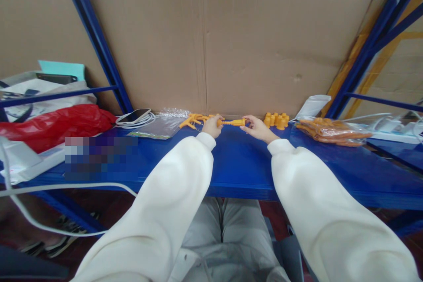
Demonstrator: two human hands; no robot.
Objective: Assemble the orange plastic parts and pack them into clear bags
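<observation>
My left hand and my right hand meet near the back of the blue shelf, both closed on one orange plastic rod that spans between them. The left grips its left end, the right pinches its right end. Just left of my left hand lies an orange branched plastic piece. To the right of my right hand stands a cluster of small orange caps. Both arms wear white sleeves.
A clear bag of orange parts lies at the right, a white pouch behind it. A phone with white cable, an empty clear bag and a red bag lie left. Cardboard backs the shelf between blue uprights.
</observation>
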